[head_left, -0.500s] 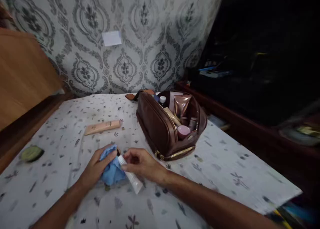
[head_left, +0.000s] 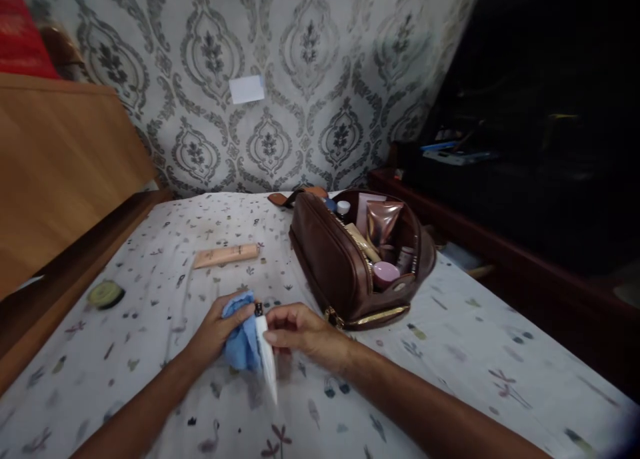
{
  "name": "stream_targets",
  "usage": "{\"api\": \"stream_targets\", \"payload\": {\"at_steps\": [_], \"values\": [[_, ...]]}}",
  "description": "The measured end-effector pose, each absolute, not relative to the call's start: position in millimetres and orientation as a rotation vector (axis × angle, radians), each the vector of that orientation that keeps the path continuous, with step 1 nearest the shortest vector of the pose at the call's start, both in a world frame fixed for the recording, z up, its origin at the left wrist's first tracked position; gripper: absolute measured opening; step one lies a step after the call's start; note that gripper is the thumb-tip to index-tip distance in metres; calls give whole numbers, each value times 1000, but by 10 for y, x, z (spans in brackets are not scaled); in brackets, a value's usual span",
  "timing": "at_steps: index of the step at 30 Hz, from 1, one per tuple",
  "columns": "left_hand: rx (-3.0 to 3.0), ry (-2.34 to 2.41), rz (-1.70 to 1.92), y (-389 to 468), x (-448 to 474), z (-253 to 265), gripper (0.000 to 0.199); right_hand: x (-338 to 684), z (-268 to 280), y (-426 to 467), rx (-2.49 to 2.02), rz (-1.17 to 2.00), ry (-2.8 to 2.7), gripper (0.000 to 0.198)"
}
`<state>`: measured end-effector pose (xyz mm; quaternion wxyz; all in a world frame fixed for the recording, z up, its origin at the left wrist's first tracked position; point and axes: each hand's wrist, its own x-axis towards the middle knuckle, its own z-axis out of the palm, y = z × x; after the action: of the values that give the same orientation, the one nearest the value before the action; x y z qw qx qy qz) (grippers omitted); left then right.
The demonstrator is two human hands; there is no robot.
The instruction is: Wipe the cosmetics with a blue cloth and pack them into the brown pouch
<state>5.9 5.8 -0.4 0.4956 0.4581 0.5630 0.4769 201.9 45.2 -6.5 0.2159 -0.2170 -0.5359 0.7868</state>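
My left hand (head_left: 219, 329) is closed around a crumpled blue cloth (head_left: 243, 342), the thumb lying over it near the tube's dark neck. Between the fingers of my right hand (head_left: 300, 332) is a slim white squeeze tube (head_left: 267, 359), its dark end up and its flat crimped end pointing down toward me. The cloth touches the tube's left side. Beyond the hands a peach-coloured tube (head_left: 226, 255) lies on the patterned white cloth. To the right stands an unzipped brown cosmetic bag (head_left: 327, 259), holding a pink-lidded jar (head_left: 386, 273), a rose-gold pouch (head_left: 384, 220) and several other items.
A round greenish item (head_left: 106, 294) sits at the left of the table cover (head_left: 150, 265). A wooden panel (head_left: 65, 172) rises on the left, a patterned wall (head_left: 310, 112) at the back. A dark red ledge (head_left: 480, 245) runs along the right.
The white tube has turned from a slant to nearly upright and edge-on in my right hand. The cloth stays in my left hand. The whole view has shifted slightly.
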Motion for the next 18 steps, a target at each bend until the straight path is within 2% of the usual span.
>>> {"api": "stream_targets", "payload": {"at_steps": [7,14,18], "values": [[1136,1189,1163,85,91,14,53,1981,-61,440,-552,2156,-1455,42],[1244,1030,989,32,73,110,62,2001,26,522,-732,1837,-1497,45],[1235,1006,912,8,54,131,64,1998,16,540,-731,1769,-1482,46]]}}
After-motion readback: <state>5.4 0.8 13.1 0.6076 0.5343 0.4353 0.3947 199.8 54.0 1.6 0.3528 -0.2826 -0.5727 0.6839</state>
